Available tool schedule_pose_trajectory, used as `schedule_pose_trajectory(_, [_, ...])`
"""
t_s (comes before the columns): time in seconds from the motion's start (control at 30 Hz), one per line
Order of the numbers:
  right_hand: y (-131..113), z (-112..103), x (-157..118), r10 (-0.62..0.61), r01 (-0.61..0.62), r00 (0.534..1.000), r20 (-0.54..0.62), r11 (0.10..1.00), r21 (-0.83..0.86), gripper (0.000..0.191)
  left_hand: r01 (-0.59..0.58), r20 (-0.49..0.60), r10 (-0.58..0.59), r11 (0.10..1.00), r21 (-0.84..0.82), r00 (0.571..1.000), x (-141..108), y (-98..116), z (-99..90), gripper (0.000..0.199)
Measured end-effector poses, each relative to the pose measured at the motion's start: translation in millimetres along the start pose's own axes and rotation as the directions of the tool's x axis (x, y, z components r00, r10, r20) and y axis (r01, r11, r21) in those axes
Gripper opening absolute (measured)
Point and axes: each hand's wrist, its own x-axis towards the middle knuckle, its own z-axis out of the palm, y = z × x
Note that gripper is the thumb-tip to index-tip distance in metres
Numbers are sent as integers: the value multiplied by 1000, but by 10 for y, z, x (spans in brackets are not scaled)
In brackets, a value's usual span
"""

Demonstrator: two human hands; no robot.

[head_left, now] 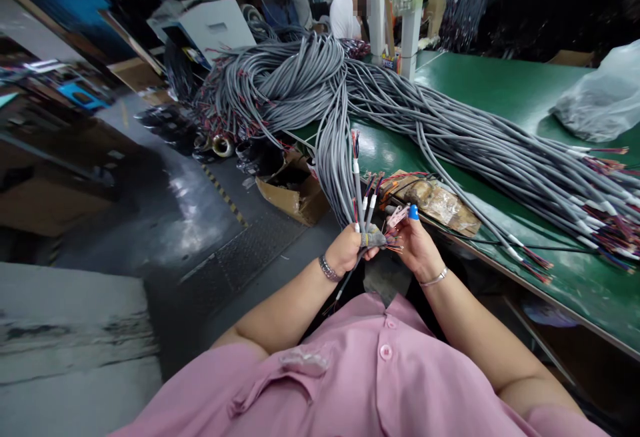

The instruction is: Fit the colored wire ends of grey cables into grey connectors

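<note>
In front of my chest, my left hand (pixel 346 249) is closed around the ends of several grey cables (pixel 358 190). Grey covering with a yellow band shows on its fingers. White bands and thin coloured wires (pixel 370 185) stick up from the held cables, and more bare-tipped wires (pixel 394 245) point towards my other hand. Close beside it, my right hand (pixel 416 245) is closed, a blue cover on one fingertip. A small pale pink piece (pixel 398 216) shows at its fingers; its kind is unclear.
A big heap of grey cable (pixel 295 84) lies over the green table (pixel 500 84), and a long bundle (pixel 480 144) runs right. A taped brown package (pixel 440 204) sits near the table edge. An opened carton (pixel 295 190) stands on the floor. A person (pixel 345 18) is behind.
</note>
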Motion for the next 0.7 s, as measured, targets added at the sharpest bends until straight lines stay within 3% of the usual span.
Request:
schedule_pose_trajectory(0.3, [-35, -69, -23, 52, -52, 998, 19, 999, -5, 45, -23, -77, 22, 1000, -15, 997, -121, -10, 34, 35])
schedule_pose_trajectory(0.47, [-21, -67, 0, -51, 50, 999, -3, 996, -71, 28, -123, -183, 115, 992, -36, 976, -155, -57, 140, 31])
schedule_pose_trajectory(0.63, [53, -99, 27, -265, 237, 960, -90, 941, -240, 39, -136, -248, 125, 990, -28, 961, -143, -93, 200, 30])
schedule_pose_trajectory(0.7, [59, -102, 44, -241, 216, 968, -76, 946, -240, 43, -128, -248, 122, 992, -8, 961, -137, -101, 206, 29])
